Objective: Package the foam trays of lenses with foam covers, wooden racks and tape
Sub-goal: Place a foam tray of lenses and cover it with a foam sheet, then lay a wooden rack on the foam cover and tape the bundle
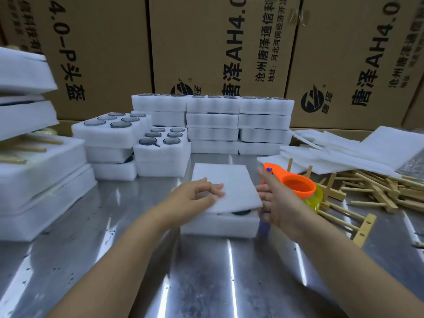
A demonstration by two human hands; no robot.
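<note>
Head view: left grip [190, 196] clamped on flat white foam cover [229, 187], right grip [275, 203] apart beside foam tray [220, 223].

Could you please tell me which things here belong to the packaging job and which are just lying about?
In the job: foam cover, foam tray beneath it, tape dispenser, wooden racks, spare cover sheets, open lens trays.
Lying about: cardboard boxes at the back.
</note>
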